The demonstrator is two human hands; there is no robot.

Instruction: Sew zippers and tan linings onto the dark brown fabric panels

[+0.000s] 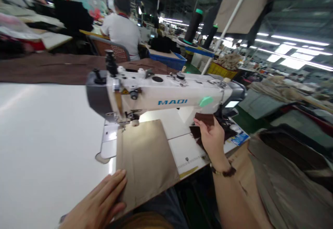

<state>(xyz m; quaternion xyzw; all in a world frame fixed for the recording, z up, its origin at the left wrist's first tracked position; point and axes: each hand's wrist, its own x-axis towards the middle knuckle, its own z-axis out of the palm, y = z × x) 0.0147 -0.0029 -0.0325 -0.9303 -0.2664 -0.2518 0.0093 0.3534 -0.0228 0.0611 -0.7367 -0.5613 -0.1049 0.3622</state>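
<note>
A tan fabric panel (148, 156) lies flat on the white sewing table, its far edge close to the needle area of the sewing machine (166, 97). My left hand (101, 201) rests flat with fingers stretched out, its fingertips on the panel's near left edge. My right hand (212, 135) is raised at the right of the machine arm. Between its thumb and fingers it pinches a small dark brown fabric piece (205, 119). More dark brown pieces (196, 133) lie on the table just below and behind that hand.
Brown fabric (52, 67) runs along the table's far edge. At the right are a blue packet (239, 138) and a heap of grey-brown cloth (288, 177). A seated person (122, 27) works beyond, near a blue crate (169, 60). Thread cones (194, 26) stand behind the machine.
</note>
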